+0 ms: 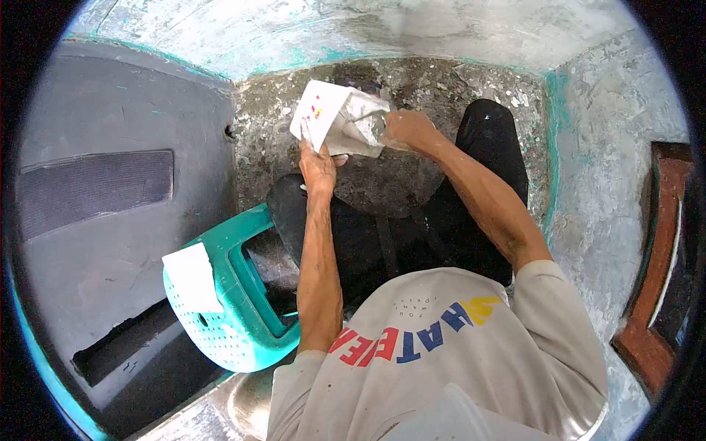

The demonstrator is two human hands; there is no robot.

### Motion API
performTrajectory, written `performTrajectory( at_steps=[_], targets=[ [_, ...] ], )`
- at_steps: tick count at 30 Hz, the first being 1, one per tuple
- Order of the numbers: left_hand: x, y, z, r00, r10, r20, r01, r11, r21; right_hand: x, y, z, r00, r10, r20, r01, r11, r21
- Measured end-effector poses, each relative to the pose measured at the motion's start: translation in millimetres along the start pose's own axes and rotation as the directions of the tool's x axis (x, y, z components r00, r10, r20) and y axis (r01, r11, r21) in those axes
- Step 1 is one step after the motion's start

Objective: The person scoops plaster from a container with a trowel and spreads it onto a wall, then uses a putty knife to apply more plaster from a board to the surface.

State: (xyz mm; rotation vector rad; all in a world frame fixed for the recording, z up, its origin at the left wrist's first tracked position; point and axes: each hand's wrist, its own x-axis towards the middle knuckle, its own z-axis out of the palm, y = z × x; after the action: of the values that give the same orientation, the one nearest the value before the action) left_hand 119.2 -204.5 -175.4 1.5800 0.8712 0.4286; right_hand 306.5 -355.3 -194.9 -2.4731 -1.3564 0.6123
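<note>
A folded white paper (pixel 327 114) with small coloured marks is held out in front of me, above my knees in black trousers (pixel 412 228). My left hand (pixel 318 167) grips its lower left edge from below. My right hand (pixel 407 130) pinches the crumpled right side of the paper, fingers closed on it. What the fold holds inside is hidden.
A teal plastic stool (pixel 235 309) lies tipped at my left, with a white paper scrap (pixel 191 278) on it. A big dark grey panel (pixel 110 206) fills the left side. Rough stained concrete floor (pixel 412 88) and wall lie ahead; a brown wooden frame (pixel 658 294) stands right.
</note>
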Motion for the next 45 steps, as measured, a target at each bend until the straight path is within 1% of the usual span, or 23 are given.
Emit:
performTrajectory(
  at_steps=[6,8,12,14,15,18,20,22,23,24,27,28,30,32,33,34,35,36,37,38,40,42,45],
  targets=[
    [-3.4,1.1,-2.6,0.999,0.014,0.047,-0.02,0.992,0.124,-13.6,-22.7,-3.3,1.0,-0.005,0.001,0.005,0.998,0.063],
    [2.0,-6.6,-5.5,0.996,-0.093,-0.003,0.092,0.987,-0.135,-19.1,-27.6,-23.1,0.988,0.075,0.134,-0.096,0.982,0.161],
    [6.2,-13.9,-7.3,0.994,-0.017,-0.112,0.002,0.991,-0.136,-33.4,-17.0,-50.2,0.995,0.055,0.089,-0.072,0.978,0.194],
    [17.8,-22.6,-10.5,0.975,-0.18,-0.126,0.138,0.948,-0.288,-50.8,-6.2,-60.6,0.999,-0.028,-0.029,0.034,0.97,0.241],
    [22.3,-22.5,-10.6,0.975,-0.178,-0.137,0.13,0.944,-0.304,-59.4,3.2,-62.9,0.999,-0.04,-0.029,0.046,0.973,0.225],
    [41.3,-32.9,-9.4,0.927,-0.338,-0.163,0.223,0.846,-0.485,-81.5,9.7,-76.9,1.0,0.022,-0.017,-0.018,0.978,0.206],
    [68.3,-74.0,-14.6,0.858,-0.508,0.074,0.404,0.579,-0.709,-102.3,-25.8,-113.1,0.979,0.174,0.104,-0.199,0.928,0.316],
    [64.8,-78.0,-6.1,0.806,-0.59,-0.045,0.464,0.676,-0.572,-108.2,-24.6,-94.5,0.997,0.026,-0.073,0.011,0.879,0.476],
    [70.6,-100.4,3.2,0.788,-0.612,-0.064,0.358,0.54,-0.761,-112.1,-35.8,-99.8,0.995,0.097,-0.002,-0.082,0.853,0.515],
    [67.2,-85.8,-4.3,0.752,-0.657,0.059,0.476,0.478,-0.738,-114.3,-47.6,-102.2,0.995,0.087,-0.054,-0.041,0.821,0.57],
    [49.0,-71.2,20.2,0.73,-0.68,-0.069,0.465,0.568,-0.678,-107.8,-27.4,-85.2,0.998,0.068,-0.016,-0.047,0.822,0.567],
    [33.1,-73.6,32.5,0.737,-0.667,-0.11,0.462,0.616,-0.638,-106.0,-11.8,-68.8,0.992,0.083,-0.09,-0.009,0.781,0.624],
    [-46.6,-2.9,15.1,0.897,-0.428,0.11,0.435,0.815,-0.383,-105.4,-12.3,-61.4,0.981,0.099,-0.166,0.042,0.73,0.682],
    [-124.3,56.0,-12.0,0.983,-0.037,0.178,0.063,0.987,-0.146,-107.3,-34.9,-78.1,0.989,0.108,-0.101,0.016,0.599,0.801],
    [-157.4,108.5,-32.5,0.998,-0.021,0.067,0.021,1.0,0.001,-105.3,-44.5,-85.5,0.99,0.101,-0.103,0.023,0.595,0.803],
    [-181.6,124.2,-48.8,0.91,0.373,-0.182,-0.327,0.914,0.241,-104.1,-53.4,-92.0,0.995,0.062,-0.079,0.027,0.595,0.803],
    [-198.8,145.0,-77.1,0.819,0.496,-0.288,-0.324,0.814,0.482,-102.7,-59.7,-94.4,0.998,0.023,-0.053,0.029,0.596,0.803],
    [-211.9,153.8,-114.1,0.755,0.585,-0.296,-0.175,0.614,0.769,-101.2,-61.9,-89.2,0.999,0.021,-0.048,0.026,0.595,0.803],
    [-213.6,167.0,-145.8,0.63,0.608,-0.483,-0.053,0.654,0.754,-99.2,-62.6,-79.5,0.99,0.004,-0.14,0.112,0.58,0.807],
    [-223.0,175.2,-176.9,0.623,0.5,-0.602,0.193,0.647,0.738,-97.0,-66.2,-70.9,0.972,-0.012,-0.236,0.202,0.559,0.805],
    [-225.1,175.5,-225.8,0.554,0.442,-0.706,0.598,0.378,0.707,-94.2,-84.2,-68.7,0.972,0.012,-0.235,0.195,0.517,0.833],
    [-231.5,152.7,-260.5,0.619,0.007,-0.785,0.725,0.38,0.575,-89.6,-94.9,-72.8,0.957,-0.241,-0.164,0.241,0.335,0.911],
    [-231.3,152.5,-256.9,0.663,-0.015,-0.749,0.693,0.391,0.606,-90.4,-110.9,-73.5,0.99,-0.131,0.044,0.029,0.512,0.859]
  ],
)
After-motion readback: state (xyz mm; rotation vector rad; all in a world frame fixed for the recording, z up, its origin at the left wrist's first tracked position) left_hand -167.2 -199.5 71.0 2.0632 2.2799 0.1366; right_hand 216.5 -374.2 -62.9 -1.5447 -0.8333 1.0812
